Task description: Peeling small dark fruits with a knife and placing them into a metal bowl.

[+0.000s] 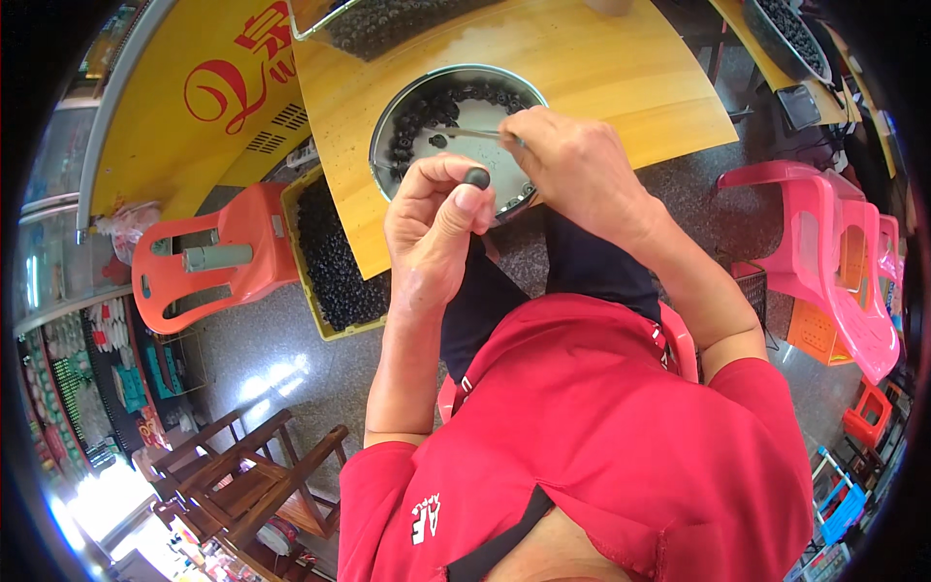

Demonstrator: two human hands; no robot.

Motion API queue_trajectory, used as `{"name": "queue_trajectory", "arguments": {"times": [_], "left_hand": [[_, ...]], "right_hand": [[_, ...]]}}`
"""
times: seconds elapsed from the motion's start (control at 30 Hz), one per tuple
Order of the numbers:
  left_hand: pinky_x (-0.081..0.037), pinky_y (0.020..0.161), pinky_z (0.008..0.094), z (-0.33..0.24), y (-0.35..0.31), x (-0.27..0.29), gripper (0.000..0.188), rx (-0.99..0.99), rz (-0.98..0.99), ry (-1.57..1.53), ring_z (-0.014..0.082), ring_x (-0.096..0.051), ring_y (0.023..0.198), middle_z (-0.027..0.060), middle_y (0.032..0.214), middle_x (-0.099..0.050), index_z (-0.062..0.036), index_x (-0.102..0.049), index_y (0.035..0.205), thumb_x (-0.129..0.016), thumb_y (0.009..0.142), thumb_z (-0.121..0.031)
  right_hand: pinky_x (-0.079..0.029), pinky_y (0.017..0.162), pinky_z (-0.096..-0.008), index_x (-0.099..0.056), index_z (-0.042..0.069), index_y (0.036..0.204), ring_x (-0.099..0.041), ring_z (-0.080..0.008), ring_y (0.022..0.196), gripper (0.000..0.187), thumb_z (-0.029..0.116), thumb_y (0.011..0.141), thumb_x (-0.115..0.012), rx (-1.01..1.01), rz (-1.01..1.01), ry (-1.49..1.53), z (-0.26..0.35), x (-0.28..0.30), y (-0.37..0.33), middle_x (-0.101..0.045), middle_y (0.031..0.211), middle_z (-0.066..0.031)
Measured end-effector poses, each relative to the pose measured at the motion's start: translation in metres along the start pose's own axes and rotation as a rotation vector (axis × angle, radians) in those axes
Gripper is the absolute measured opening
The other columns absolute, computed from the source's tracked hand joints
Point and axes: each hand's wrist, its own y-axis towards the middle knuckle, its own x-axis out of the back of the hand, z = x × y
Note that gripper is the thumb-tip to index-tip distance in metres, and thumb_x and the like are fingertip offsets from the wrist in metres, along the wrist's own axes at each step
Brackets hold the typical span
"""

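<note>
My left hand (434, 218) is raised in front of the near side of a round metal basin (381, 175). Its thumb and fingers pinch a small, dark, rounded piece (476, 177). My right hand (582, 175) hovers over the basin's right side, fingers closed around a thin, pale metal tool (470, 133). The tool points left across the basin; whether it has one blade or two, I cannot tell. Dark round pieces (407, 121) lie along the basin's far and left inside, too small to name surely. My hands hide part of the near rim.
The basin stands at the near edge of a yellow wooden table (621, 82). A clear container (388, 24) of dark pieces sits farther back. On the floor at left is a yellow crate (335, 247) full of them, beside an orange chair (213, 247). Pink plastic chairs (815, 233) stand at right.
</note>
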Motion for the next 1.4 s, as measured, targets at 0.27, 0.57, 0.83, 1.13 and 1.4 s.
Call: {"name": "queue_trajectory", "arguments": {"times": [0.27,0.57,0.83,1.13,1.4], "left_hand": [[-0.044,0.065,0.0223,0.005,0.001,0.003,0.018,-0.05,-0.177,0.134,0.0109,-0.055,0.072,0.0052,0.087,-0.061,0.0012,-0.062,0.107,-0.064,0.091,-0.008],[-0.046,0.066,0.023,0.007,0.0,0.004,0.019,-0.12,-0.122,0.207,0.0118,-0.056,0.073,0.006,0.09,-0.06,0.0023,-0.063,0.108,-0.064,0.09,-0.006],[-0.046,0.066,0.0249,0.009,0.003,0.009,0.019,-0.004,-0.197,-0.054,0.0125,-0.057,0.075,0.0057,0.093,-0.062,-0.0008,-0.059,0.11,-0.062,0.092,-0.007],[-0.047,0.066,0.0267,0.014,0.003,0.008,0.019,0.049,-0.167,-0.199,0.0141,-0.057,0.077,0.0074,0.093,-0.063,-0.0022,-0.059,0.11,-0.062,0.092,-0.007],[-0.046,0.067,0.0266,0.013,0.001,0.006,0.018,0.033,-0.137,-0.167,0.015,-0.055,0.075,0.0073,0.088,-0.062,-0.0028,-0.059,0.109,-0.062,0.093,-0.01]], "right_hand": [[-0.043,0.059,-0.0245,-0.063,0.001,0.099,-0.051,-0.0074,0.067,0.024,0.025,0.094,-0.061,-0.363,0.205,0.736,0.027,0.022,0.013,-0.058,0.073,-0.0016],[-0.042,0.06,-0.0215,-0.063,0.001,0.1,-0.052,-0.0044,0.071,0.028,0.028,0.096,-0.06,-0.483,0.194,0.921,0.026,0.016,0.012,-0.055,0.074,0.0022],[-0.045,0.056,-0.0306,-0.062,0.002,0.097,-0.056,-0.0217,0.063,0.013,0.008,0.086,-0.064,0.031,0.004,0.328,0.021,0.011,0.004,-0.056,0.076,-0.0071],[-0.047,0.056,-0.0347,-0.062,0.004,0.095,-0.058,-0.027,0.065,0.016,0.002,0.08,-0.065,0.048,-0.062,0.167,0.019,0.006,0.001,-0.057,0.079,-0.0091],[-0.047,0.056,-0.0348,-0.062,0.004,0.094,-0.058,-0.0277,0.064,0.013,0.002,0.081,-0.064,0.063,-0.07,0.171,0.019,0.005,0.002,-0.057,0.078,-0.0089]]}}
